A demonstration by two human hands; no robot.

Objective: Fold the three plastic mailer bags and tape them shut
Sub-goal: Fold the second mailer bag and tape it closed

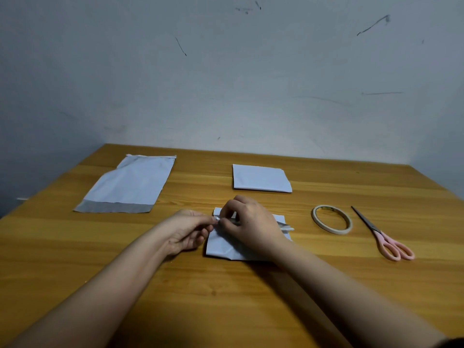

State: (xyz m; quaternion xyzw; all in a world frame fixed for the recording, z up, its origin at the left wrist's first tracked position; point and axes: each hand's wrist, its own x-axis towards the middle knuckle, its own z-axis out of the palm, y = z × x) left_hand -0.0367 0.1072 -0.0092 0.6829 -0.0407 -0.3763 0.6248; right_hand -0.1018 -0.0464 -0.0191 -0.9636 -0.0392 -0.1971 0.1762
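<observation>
Three white mailer bags lie on the tabletop (251, 310). The flat bag (128, 184) at far left is unfolded, its grey strip toward me. The folded bag (261, 178) sits square farther back. The near bag (226, 244) is folded and creased; its grey flap seems partly lifted. The tape roll (332, 219) lies flat to its right.

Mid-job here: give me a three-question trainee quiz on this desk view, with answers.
1. True or false: the scissors lie left of the tape roll.
2. How many mailer bags lie fully unfolded?
3. Which bag do the left hand and right hand pinch: A far folded bag, B near folded bag, C flat bag?

Key: 1 false; 2 one; 3 B.
</observation>
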